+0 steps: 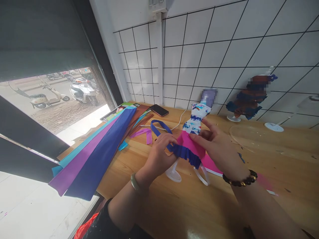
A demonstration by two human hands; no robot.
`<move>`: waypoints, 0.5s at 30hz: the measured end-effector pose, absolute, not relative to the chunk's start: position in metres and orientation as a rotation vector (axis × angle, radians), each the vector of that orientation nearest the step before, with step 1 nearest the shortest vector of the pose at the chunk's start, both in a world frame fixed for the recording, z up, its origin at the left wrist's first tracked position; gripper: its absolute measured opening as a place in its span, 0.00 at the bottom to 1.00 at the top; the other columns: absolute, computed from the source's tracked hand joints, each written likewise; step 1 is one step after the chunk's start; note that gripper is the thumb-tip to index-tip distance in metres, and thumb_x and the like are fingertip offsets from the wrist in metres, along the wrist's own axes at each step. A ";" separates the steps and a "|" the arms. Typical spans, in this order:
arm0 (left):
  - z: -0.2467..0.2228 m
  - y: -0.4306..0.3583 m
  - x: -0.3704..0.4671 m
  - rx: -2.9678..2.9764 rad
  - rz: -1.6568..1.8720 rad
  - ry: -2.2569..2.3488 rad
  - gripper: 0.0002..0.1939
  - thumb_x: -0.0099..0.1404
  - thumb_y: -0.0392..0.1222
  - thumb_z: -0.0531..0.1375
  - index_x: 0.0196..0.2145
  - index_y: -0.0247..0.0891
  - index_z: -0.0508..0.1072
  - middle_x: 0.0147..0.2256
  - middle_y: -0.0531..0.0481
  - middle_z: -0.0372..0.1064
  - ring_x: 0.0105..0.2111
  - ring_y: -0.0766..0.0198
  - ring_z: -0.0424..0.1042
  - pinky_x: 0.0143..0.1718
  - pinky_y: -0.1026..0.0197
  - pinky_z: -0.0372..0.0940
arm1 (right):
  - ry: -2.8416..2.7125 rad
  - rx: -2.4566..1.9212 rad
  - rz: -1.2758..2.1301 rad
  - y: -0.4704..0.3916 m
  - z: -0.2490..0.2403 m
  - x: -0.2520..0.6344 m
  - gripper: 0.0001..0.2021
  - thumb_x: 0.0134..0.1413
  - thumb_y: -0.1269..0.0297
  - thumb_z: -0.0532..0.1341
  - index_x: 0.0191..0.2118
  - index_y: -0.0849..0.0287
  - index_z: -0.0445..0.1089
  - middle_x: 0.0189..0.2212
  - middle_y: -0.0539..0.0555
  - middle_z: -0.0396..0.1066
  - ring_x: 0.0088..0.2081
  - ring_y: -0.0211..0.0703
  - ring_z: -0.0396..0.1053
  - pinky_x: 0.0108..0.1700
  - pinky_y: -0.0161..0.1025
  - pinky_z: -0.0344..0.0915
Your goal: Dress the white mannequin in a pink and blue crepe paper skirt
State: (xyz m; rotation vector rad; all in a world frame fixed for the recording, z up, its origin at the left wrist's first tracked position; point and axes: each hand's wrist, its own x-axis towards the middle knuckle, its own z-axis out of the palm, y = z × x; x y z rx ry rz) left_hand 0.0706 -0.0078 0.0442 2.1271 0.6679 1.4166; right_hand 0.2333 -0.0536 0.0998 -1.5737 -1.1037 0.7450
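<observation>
A small dress-form figure (193,121) with a white, blue and red patterned top tilts between my hands over the table. Its lower part is covered by a bright pink skirt (190,142). Along the skirt's bottom edge runs a gathered blue crepe paper strip (187,155), whose loose end loops back onto the table. My left hand (159,154) pinches this strip at the skirt's left side. My right hand (219,146) is closed on the figure at the waist and skirt, thumb in front. Below hang a round white base (173,175) and a curled white band (202,176).
Long blue, purple and turquoise crepe paper sheets (99,149) lie at the left, overhanging the table edge. Behind them are a phone (159,110) and purple scraps (147,135). More pink material (211,165) lies under my right hand. A dark ruffled figure (249,98) stands by the tiled wall.
</observation>
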 end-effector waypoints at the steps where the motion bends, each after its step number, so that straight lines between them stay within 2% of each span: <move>1: 0.044 -0.007 0.070 2.142 1.432 0.674 0.09 0.52 0.31 0.61 0.30 0.39 0.66 0.33 0.48 0.68 0.37 0.62 0.68 0.40 0.58 0.64 | -1.097 -1.564 0.757 -0.054 0.099 0.233 0.44 0.40 0.51 0.66 0.62 0.61 0.52 0.27 0.49 0.68 0.29 0.41 0.66 0.29 0.37 0.65; 7: 0.037 -0.006 0.069 2.111 1.564 0.742 0.08 0.52 0.27 0.58 0.28 0.39 0.67 0.30 0.50 0.70 0.32 0.65 0.69 0.36 0.60 0.65 | -1.045 -1.525 0.756 -0.052 0.096 0.235 0.43 0.39 0.53 0.67 0.62 0.59 0.53 0.26 0.48 0.67 0.29 0.40 0.65 0.27 0.36 0.64; 15: 0.031 -0.007 0.069 2.041 1.536 0.864 0.07 0.53 0.30 0.58 0.30 0.39 0.67 0.30 0.51 0.69 0.30 0.66 0.68 0.33 0.62 0.65 | -1.011 -1.463 0.769 -0.053 0.097 0.231 0.42 0.39 0.55 0.68 0.61 0.59 0.54 0.25 0.47 0.65 0.27 0.38 0.64 0.27 0.35 0.63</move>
